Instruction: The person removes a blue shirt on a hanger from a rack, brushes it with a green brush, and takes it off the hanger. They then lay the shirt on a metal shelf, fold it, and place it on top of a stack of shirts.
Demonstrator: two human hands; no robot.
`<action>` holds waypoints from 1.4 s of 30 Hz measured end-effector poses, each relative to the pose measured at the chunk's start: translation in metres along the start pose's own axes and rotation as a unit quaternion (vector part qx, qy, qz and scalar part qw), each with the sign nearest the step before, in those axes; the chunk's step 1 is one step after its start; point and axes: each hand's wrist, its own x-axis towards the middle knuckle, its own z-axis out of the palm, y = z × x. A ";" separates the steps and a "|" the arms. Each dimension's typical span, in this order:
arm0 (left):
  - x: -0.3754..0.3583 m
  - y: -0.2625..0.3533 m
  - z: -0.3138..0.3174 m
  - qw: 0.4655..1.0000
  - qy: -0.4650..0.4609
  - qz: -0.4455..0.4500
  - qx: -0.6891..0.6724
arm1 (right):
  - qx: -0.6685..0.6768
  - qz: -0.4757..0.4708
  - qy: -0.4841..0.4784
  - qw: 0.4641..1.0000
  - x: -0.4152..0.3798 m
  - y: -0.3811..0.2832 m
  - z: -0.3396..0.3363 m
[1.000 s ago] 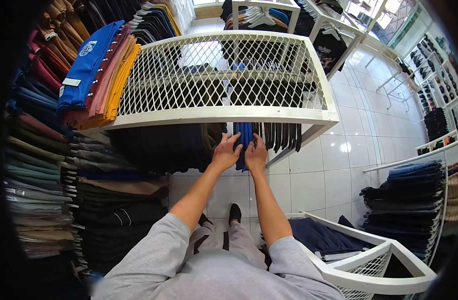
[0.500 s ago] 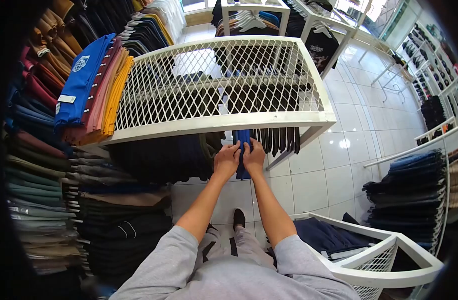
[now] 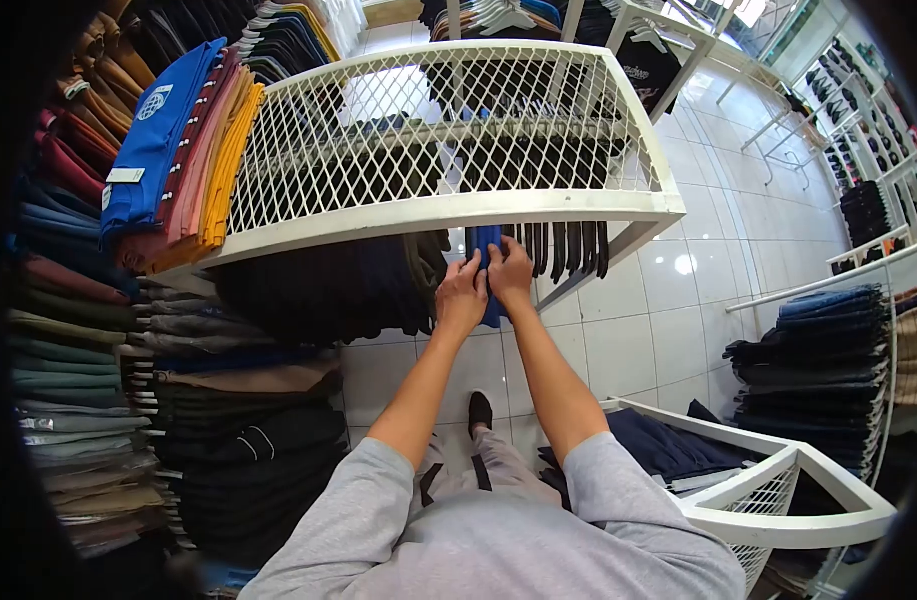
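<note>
Blue folded trousers (image 3: pixel 493 315) hang under the near edge of the white mesh-topped rack (image 3: pixel 428 215). My left hand (image 3: pixel 462 288) has its fingers closed on their left side, and my right hand (image 3: pixel 510 272) grips the right side. Both thumbs point up along the blue cloth, close together. Left of my hands hangs a dense row of dark trousers (image 3: pixel 328 285). Several black garments (image 3: pixel 568 250) on hangers hang just to the right. The rack top covers the upper part of the blue trousers.
Folded blue clothing (image 3: pixel 158 150) lies beside red, pink and yellow garments on the rack's left end. Stacked trousers (image 3: pixel 73 360) line the left side. A lower white rack (image 3: pixel 778 525) stands near my right elbow, with jeans (image 3: pixel 818 350) beyond it. White floor tiles (image 3: pixel 618 340) show between.
The rack and both hands sit higher in view. My right hand is slightly higher relative to my left. Both hands remain on the blue trousers.
</note>
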 end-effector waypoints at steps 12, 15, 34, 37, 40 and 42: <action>-0.007 0.003 -0.005 0.997 -0.069 -0.005 0.035 | 0.035 0.032 -0.035 0.998 0.005 -0.003 -0.011; -0.006 0.000 0.000 0.997 -0.066 0.004 0.044 | 0.052 0.026 -0.058 0.997 0.004 -0.006 -0.017; -0.015 -0.001 -0.017 0.988 -0.150 0.004 0.046 | -0.019 -0.023 -0.091 0.995 -0.103 0.010 -0.069; -0.024 -0.006 -0.022 0.983 -0.176 0.011 0.047 | -0.048 -0.007 -0.086 0.995 -0.129 0.013 -0.080; -0.036 -0.017 -0.024 0.981 -0.190 0.036 0.034 | -0.032 0.034 -0.082 0.996 -0.158 0.010 -0.088; -0.046 -0.023 -0.027 0.979 -0.195 0.060 0.028 | -0.038 0.037 -0.066 0.996 -0.179 0.007 -0.095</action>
